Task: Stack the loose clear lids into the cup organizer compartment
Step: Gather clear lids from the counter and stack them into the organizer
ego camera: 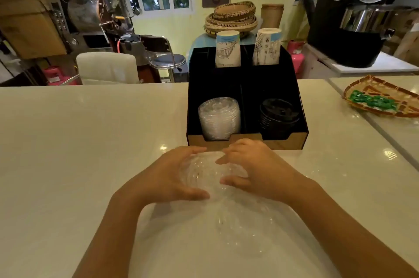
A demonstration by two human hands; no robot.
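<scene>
Both hands' fingers (195,152) cupped, seemingly gripping, the loose clear lids (204,173); the clear-lid compartment (218,116) lay just beyond.

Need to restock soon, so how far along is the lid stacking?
Done: a clear lid stack sits in the organizer's front-left compartment. In hand: left hand and right hand gather loose clear lids. Left: more lids on the counter.

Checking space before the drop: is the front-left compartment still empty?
No, a stack of clear lids already sits in the organizer's front-left compartment, beside the black lids.
</scene>
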